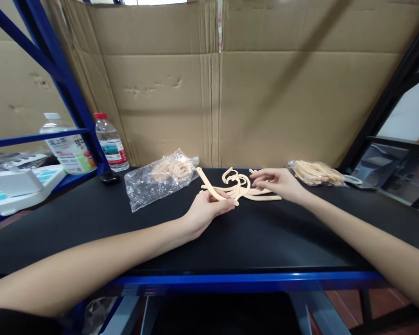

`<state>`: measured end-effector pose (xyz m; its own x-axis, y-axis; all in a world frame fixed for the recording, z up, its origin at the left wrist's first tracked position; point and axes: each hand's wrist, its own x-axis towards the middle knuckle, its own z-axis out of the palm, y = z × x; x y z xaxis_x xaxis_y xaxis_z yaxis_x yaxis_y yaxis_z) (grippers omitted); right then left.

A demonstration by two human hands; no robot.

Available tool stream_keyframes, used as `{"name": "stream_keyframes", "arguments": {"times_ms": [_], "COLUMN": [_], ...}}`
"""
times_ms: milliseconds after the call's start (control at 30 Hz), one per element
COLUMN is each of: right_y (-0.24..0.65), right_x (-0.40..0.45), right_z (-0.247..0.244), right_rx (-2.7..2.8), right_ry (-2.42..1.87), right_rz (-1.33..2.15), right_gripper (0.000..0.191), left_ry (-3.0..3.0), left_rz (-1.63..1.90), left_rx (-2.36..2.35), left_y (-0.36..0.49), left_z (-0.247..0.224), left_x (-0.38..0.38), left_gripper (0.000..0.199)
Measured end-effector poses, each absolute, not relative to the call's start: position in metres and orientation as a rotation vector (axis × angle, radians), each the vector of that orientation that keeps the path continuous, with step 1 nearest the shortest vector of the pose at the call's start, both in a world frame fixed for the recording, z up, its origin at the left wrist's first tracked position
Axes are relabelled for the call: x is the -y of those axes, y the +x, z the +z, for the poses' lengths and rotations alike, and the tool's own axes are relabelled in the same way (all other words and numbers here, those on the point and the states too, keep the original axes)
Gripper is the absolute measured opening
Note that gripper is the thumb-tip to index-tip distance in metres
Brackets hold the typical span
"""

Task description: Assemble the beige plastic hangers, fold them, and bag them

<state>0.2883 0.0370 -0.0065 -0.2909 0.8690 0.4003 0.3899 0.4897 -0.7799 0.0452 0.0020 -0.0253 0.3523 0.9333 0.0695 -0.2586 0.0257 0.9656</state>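
Observation:
My left hand (209, 209) is closed on a cream plastic hanger arm (209, 185), a curved strip with a hole at its raised end. Its lower end shows just past my thumb. Behind it on the black tabletop lies a loose pile of cream hanger parts (242, 184), with curved arms and hooks crossing one another. My right hand (277, 182) is over the right side of this pile, its fingers bent and apart. A small cream tip shows by those fingers, and I cannot tell whether they touch it.
A clear plastic bag (160, 179) with cream parts lies left of the pile; another filled bag (316, 173) lies right. A red-capped water bottle (111, 144), a larger bottle (68, 149) and a white power strip (52, 179) stand left. Cardboard (160, 93) walls the back.

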Motion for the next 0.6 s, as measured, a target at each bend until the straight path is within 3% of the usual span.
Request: {"name": "stream_keyframes", "arguments": {"times_ms": [167,600], "right_y": [0.333,0.323], "right_x": [-0.078,-0.105], "right_z": [-0.007,-0.022], "right_rx": [2.246,2.641], "right_ry": [-1.139,-1.33], "right_rz": [-0.097,-0.352], "right_gripper": [0.018,0.021], "left_ry": [1.087,1.104], "left_rz": [1.084,1.068], "left_rx": [-0.734,-0.725], "left_y": [0.045,0.045], "left_z": [-0.023,-0.024], "left_x": [-0.002,-0.004], "left_gripper": [0.025,0.024]}}
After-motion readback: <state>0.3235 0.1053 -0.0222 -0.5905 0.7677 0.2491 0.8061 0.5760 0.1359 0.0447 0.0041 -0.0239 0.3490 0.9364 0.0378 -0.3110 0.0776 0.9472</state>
